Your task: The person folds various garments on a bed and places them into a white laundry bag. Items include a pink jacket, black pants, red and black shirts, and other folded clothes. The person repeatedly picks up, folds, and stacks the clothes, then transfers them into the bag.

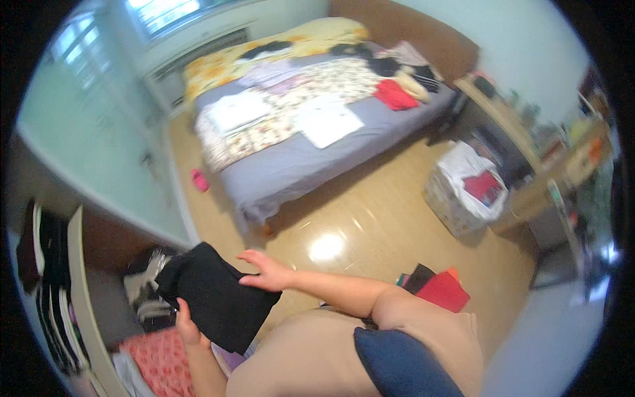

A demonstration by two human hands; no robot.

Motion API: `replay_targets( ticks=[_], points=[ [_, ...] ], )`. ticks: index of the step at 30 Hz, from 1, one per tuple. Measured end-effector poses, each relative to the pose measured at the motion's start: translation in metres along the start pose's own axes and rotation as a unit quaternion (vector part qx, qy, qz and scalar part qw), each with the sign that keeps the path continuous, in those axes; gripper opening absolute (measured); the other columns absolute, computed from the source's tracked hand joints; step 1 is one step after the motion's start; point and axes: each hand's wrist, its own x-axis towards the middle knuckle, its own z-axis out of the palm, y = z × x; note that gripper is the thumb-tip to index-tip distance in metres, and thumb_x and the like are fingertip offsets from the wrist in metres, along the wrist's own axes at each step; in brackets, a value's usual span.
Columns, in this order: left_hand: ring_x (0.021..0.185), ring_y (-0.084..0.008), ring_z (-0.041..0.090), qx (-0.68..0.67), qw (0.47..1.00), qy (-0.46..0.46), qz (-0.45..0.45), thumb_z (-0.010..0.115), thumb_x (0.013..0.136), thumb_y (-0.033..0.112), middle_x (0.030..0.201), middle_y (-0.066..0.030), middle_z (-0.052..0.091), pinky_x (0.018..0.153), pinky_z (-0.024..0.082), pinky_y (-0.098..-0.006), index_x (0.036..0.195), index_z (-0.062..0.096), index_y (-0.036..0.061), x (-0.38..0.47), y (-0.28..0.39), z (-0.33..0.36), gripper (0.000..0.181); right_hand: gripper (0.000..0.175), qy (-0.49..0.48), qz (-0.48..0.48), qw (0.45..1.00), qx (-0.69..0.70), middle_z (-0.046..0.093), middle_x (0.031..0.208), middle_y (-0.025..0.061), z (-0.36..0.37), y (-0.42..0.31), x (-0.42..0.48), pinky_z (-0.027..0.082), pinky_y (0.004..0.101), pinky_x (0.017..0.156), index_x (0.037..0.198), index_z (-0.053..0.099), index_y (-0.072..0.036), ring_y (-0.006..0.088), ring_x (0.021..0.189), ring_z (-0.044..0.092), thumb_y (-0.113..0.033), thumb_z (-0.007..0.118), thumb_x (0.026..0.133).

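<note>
A folded black garment lies across my left hand, whose thumb shows at its near left edge while the fingers are hidden beneath the cloth. At the garment's right edge is my right hand, fingers spread and thumb near the fabric; whether it touches is unclear. Beyond the garment, stacked dark and pale clothes fill part of an open wardrobe. A red patterned cloth lies below it. A dark blue cloth hangs over my body at the lower right.
Ahead stands a bed with folded white clothes and other garments. A laundry basket with a white liner is beside a desk. Red and black cloths lie on the floor behind my right arm. A pink slipper is near the glass door.
</note>
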Motion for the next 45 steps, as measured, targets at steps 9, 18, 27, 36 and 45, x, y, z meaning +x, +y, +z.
replay_targets(
  ticks=[9,18,27,36,45],
  points=[
    [0.118,-0.0362,0.045,0.518,0.811,-0.183,0.203,0.053,0.067,-0.007,0.125,-0.0247,0.047,0.1,0.034,-0.0386,0.104,0.055,-0.0078,0.08,-0.097,0.115,0.037,0.065,-0.003,0.11,0.827,0.551,0.034,0.14,0.0078,-0.101,-0.025,-0.045,0.033,0.0407,0.102,0.139,0.028,-0.014,0.0244,0.125,0.038,-0.045,0.052,0.088],
    [0.117,-0.0394,0.041,0.675,0.497,-0.512,0.186,0.069,0.072,0.029,0.109,-0.0139,0.054,0.101,0.03,-0.0487,0.105,0.054,0.0058,0.138,-0.119,0.16,0.043,0.021,0.239,0.306,0.673,0.63,0.061,0.092,0.0146,-0.144,0.035,-0.01,0.05,0.038,0.075,0.097,0.057,0.003,0.0254,0.081,0.061,-0.008,0.057,0.08],
    [0.109,-0.0321,0.052,0.573,0.563,-0.595,0.034,0.062,0.081,0.025,0.116,-0.0144,0.057,0.093,0.041,-0.0402,0.109,0.059,0.0045,0.239,-0.14,0.177,0.035,0.029,0.534,0.233,0.632,0.511,0.061,0.1,0.0152,-0.196,0.095,-0.029,0.051,0.0403,0.082,0.107,0.055,0.005,0.0278,0.089,0.062,0.0,0.054,0.078],
    [0.1,-0.0335,0.056,0.726,0.429,-0.538,-0.005,0.059,0.082,0.031,0.106,-0.0162,0.061,0.085,0.045,-0.0407,0.11,0.058,0.0064,0.371,-0.167,0.222,0.038,0.043,0.743,0.232,0.543,0.316,0.059,0.107,0.0125,-0.305,0.179,-0.141,0.048,0.0356,0.082,0.118,0.049,0.003,0.0254,0.094,0.058,0.001,0.057,0.076],
    [0.089,-0.0313,0.061,0.72,0.526,-0.444,-0.094,0.057,0.084,0.032,0.097,-0.0162,0.064,0.077,0.048,-0.039,0.108,0.059,0.0054,0.452,-0.283,0.302,0.035,0.042,0.735,0.286,0.533,0.306,0.059,0.107,0.0135,-0.482,0.215,-0.165,0.049,0.0363,0.082,0.119,0.049,0.003,0.0266,0.094,0.058,0.001,0.056,0.077]
  ],
)
